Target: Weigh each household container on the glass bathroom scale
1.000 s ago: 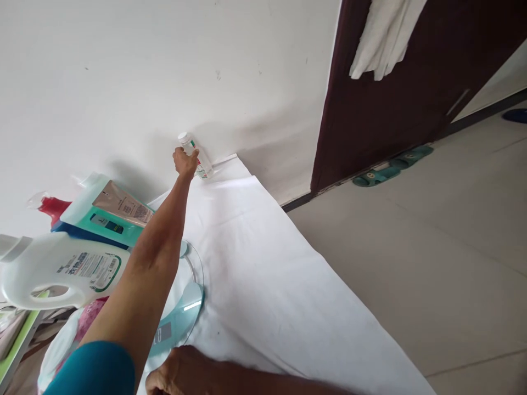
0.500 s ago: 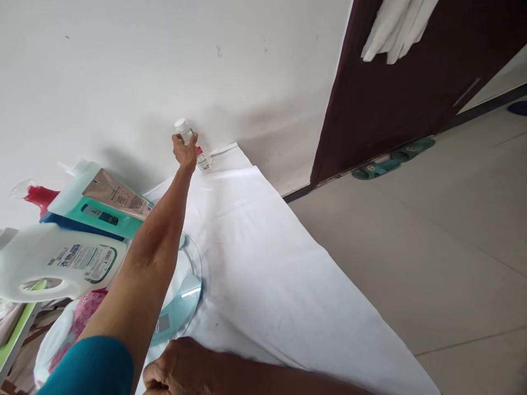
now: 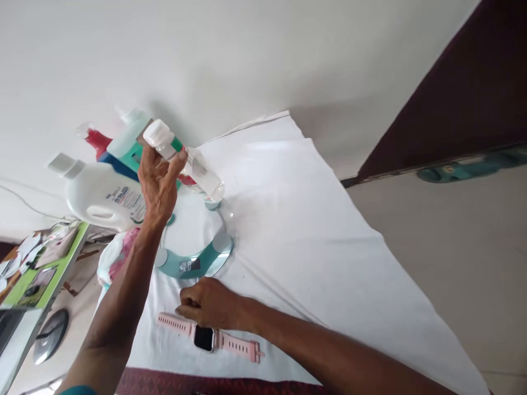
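Note:
My left hand (image 3: 158, 184) grips a clear plastic bottle (image 3: 205, 176) with a white cap and a red and green label. It is tilted, cap toward the upper left, above the round glass scale (image 3: 177, 264) with teal parts. My right hand (image 3: 209, 304) is curled closed at the near side of the scale, on or just above the white cloth; whether anything is inside its fingers is hidden. Just below it lies a smartwatch (image 3: 203, 337) with a pink strap, spread flat.
At left stand a white detergent jug (image 3: 102, 192), a green bottle (image 3: 127, 140) and a red spray head (image 3: 99, 141), with a pink-and-white pack (image 3: 111, 255) nearer. The white cloth (image 3: 288, 230) covers the table against the wall. A green-edged desk (image 3: 61, 263) is farther left; slippers (image 3: 461, 167) lie by the dark door.
My left hand has brought the bottle from the cloth's far corner by the wall back toward me, over the scale. The view has shifted, and the watch now shows beside my right hand.

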Motion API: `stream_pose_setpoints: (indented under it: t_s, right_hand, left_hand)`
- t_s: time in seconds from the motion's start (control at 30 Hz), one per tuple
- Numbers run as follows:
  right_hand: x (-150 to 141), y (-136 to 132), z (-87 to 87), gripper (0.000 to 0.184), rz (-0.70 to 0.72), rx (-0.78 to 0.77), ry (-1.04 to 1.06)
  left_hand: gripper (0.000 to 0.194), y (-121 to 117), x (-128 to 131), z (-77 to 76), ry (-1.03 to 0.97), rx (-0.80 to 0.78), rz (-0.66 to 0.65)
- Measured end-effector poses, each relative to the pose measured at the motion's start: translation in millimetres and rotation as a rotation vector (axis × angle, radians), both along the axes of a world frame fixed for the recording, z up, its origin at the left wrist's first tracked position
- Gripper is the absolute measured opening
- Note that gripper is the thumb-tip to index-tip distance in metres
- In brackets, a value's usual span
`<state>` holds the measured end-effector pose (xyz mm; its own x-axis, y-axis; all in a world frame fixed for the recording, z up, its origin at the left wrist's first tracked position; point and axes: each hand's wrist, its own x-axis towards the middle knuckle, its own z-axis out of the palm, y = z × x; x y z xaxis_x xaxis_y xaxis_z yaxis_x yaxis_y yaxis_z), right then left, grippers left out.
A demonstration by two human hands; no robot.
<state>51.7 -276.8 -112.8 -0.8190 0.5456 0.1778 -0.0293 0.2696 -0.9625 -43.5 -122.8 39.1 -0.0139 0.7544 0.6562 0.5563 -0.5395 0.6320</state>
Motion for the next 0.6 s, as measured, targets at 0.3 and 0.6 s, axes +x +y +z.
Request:
stream_pose_setpoints:
  t_s: [0.3,0.6]
  right_hand:
    - [-2.7,-1.8,-0.3,0.034,-0.009,-0.092,0.068]
    - [-3.2,-3.9,1.6,0.032,-0.030,-0.087,0.048]
  left_hand:
    - [0.043,-77.1,-72.2,-29.7,-0.076,-0.071,0.140]
    - [0.036,-87.5,-67.5,-35.1,0.042,-0.144,0.139]
